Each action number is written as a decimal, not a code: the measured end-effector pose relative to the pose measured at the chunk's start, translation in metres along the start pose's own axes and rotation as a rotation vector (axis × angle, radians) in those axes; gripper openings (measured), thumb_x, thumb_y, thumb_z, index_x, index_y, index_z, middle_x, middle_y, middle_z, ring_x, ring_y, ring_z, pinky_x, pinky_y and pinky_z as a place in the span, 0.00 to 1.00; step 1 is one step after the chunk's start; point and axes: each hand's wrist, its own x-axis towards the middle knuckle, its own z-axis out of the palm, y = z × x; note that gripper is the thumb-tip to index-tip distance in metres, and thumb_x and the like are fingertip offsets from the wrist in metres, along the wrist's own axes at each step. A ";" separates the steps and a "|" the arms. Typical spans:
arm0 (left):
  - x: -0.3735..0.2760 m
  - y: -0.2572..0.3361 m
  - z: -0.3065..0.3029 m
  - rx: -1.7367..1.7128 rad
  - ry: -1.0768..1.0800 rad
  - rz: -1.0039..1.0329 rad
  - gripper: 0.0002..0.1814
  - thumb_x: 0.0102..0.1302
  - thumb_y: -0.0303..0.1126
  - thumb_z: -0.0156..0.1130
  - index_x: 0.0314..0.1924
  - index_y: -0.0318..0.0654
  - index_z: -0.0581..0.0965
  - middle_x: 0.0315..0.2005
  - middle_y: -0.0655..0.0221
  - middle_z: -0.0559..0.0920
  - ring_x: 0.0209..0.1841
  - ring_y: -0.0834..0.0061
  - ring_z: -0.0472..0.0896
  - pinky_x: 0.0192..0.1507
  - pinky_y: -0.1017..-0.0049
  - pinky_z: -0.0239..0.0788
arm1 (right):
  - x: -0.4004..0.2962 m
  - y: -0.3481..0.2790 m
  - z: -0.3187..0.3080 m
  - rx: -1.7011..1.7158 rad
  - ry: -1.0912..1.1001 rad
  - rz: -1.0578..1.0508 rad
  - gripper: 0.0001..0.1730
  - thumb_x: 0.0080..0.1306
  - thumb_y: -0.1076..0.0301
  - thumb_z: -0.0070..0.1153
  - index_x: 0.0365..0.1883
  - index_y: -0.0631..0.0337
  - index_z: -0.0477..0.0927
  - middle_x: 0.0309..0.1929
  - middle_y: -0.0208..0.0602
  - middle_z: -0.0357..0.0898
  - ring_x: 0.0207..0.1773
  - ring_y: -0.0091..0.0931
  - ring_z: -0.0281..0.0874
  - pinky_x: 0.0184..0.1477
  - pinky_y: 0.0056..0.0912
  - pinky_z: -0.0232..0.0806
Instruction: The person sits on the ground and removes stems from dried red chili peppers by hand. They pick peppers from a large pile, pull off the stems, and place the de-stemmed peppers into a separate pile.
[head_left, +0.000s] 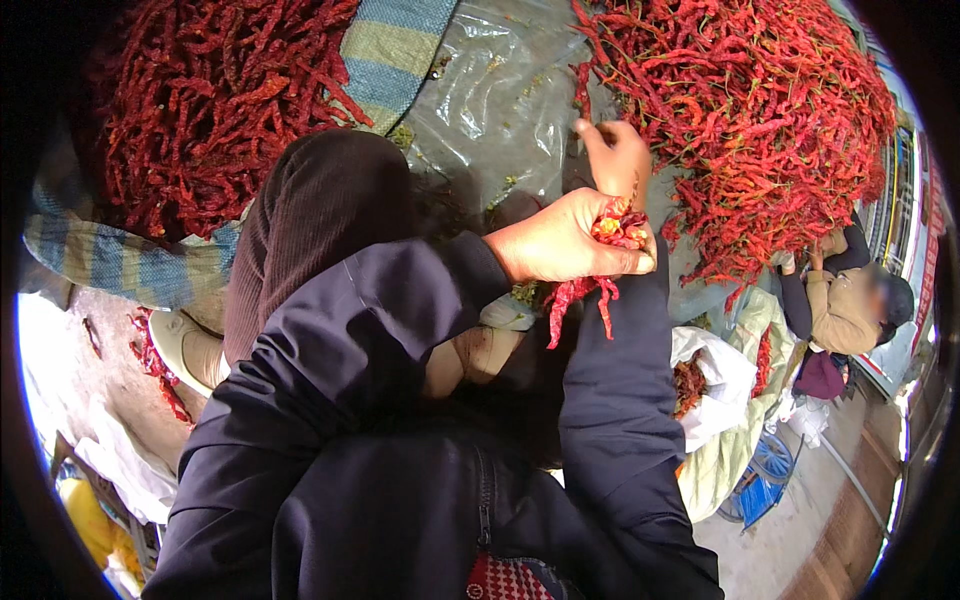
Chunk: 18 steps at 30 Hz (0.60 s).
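My left hand (566, 232) is closed around a bunch of dried red chili peppers (621, 225). Crumpled ends stick out above the thumb, and thin tips dangle below the palm. Just beyond it, my right hand (621, 161) reaches forward, its forearm passing under the left hand. The right thumb points toward a single red chili (583, 94) at the edge of a large chili heap (757, 127) with many green stems. Curled fingers hide whether the right hand grips anything. Clear plastic sheeting (487, 97) lies in front of me, between the heaps.
Another heap of darker red chilies (217, 112) rests at the left on a blue-and-cream striped woven sheet (150, 262). A white bag (720, 397) and a pale woven sack (724, 469) stand at right. Beyond them sits another person (844, 311). Loose chilies (161, 375) lie beside my shoe (176, 349).
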 end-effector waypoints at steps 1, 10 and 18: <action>0.001 0.002 0.002 0.011 0.012 -0.016 0.06 0.64 0.24 0.65 0.40 0.32 0.80 0.34 0.75 0.83 0.38 0.86 0.78 0.46 0.80 0.71 | 0.007 0.017 0.013 -0.164 0.022 -0.018 0.17 0.60 0.58 0.64 0.33 0.66 0.79 0.28 0.46 0.80 0.30 0.34 0.81 0.36 0.39 0.71; -0.001 0.000 0.003 0.036 0.211 -0.026 0.04 0.62 0.23 0.64 0.37 0.33 0.81 0.33 0.74 0.84 0.37 0.86 0.78 0.44 0.81 0.71 | -0.072 0.016 -0.083 1.133 -0.165 0.413 0.15 0.69 0.71 0.54 0.53 0.68 0.75 0.37 0.36 0.82 0.28 0.17 0.73 0.31 0.20 0.67; -0.009 0.003 0.013 -0.001 0.284 -0.139 0.10 0.65 0.32 0.65 0.41 0.34 0.80 0.25 0.77 0.77 0.29 0.87 0.74 0.32 0.82 0.66 | -0.152 -0.025 -0.158 1.120 -0.189 0.211 0.14 0.70 0.72 0.54 0.51 0.69 0.76 0.36 0.37 0.80 0.28 0.17 0.73 0.32 0.20 0.67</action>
